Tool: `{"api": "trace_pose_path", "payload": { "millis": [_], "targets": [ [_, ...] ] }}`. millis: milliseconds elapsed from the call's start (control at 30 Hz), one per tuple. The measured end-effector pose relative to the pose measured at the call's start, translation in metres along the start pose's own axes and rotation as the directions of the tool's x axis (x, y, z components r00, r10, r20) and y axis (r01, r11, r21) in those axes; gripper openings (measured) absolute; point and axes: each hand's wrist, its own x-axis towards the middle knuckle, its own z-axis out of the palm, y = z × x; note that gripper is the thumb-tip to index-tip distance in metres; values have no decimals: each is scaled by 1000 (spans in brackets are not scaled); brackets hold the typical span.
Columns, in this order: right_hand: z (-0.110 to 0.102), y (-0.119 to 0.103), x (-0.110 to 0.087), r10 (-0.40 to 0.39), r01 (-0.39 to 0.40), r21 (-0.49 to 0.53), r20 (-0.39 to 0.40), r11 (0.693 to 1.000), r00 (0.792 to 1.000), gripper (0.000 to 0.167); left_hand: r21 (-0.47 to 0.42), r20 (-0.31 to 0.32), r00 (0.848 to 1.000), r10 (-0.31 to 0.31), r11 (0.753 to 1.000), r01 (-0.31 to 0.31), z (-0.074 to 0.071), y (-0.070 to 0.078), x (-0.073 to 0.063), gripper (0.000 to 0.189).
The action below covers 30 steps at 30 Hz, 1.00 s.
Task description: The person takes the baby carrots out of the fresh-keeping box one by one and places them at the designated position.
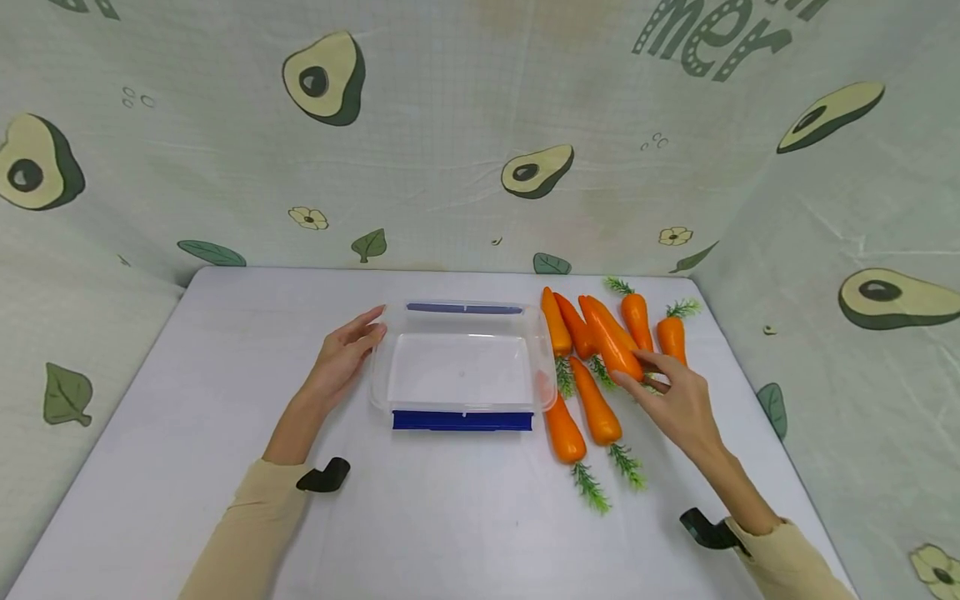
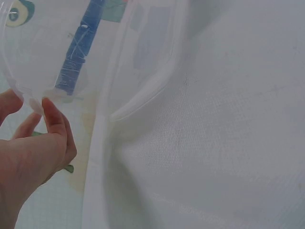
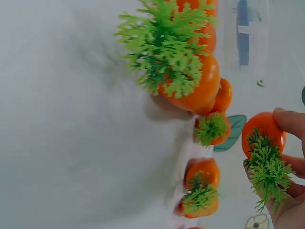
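Observation:
A clear plastic container (image 1: 461,367) with blue latches lies in the middle of the table. At its left rim, my left hand (image 1: 333,367) pinches the edge between thumb and fingers, as the left wrist view also shows. My right hand (image 1: 682,407) grips an orange toy carrot (image 1: 609,333) by its thick end, right of the container. In the right wrist view that carrot (image 3: 261,131) shows above the tabletop, its green top (image 3: 269,174) hanging by the palm. Several other carrots lie below and around it.
Two carrots, a front one (image 1: 564,433) and its neighbour (image 1: 597,412), lie against the container's right side, greens toward me. Farther back are more carrots, with one carrot (image 1: 672,337) near the table's right edge. A cloth printed with avocados (image 1: 324,79) hangs behind the white table (image 1: 187,433).

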Motion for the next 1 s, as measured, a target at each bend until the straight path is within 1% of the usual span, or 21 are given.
{"api": "trace_pose_path", "payload": {
  "millis": [100, 267, 367, 567, 767, 1000],
  "targets": [
    [0, 9, -10, 39, -39, -5, -15, 999, 999, 47, -7, 0, 1000, 0, 1000, 0, 0, 0, 0, 58],
    [2, 21, -23, 75, -76, -9, -26, 997, 997, 47, -12, 2, 1000, 4, 1000, -4, 0, 0, -1, 58],
    [4, 26, -29, 89, -90, -9, -24, 996, 996, 46, -16, 5, 1000, 8, 1000, -7, 0, 0, -1, 58],
    [6, 34, -40, 144, -144, -18, -6, 989, 990, 44, -5, -2, 1000, 5, 1000, -5, 1, 0, 0, 56],
    [8, 35, -46, 165, -164, -49, 10, 985, 986, 43, 0, -8, 1000, 3, 1000, -3, 2, 0, 0, 55],
    [8, 36, -46, 181, -179, -64, 28, 982, 983, 41, 4, -6, 1000, -1, 1000, 1, 1, 1, 0, 57]
  ]
}}
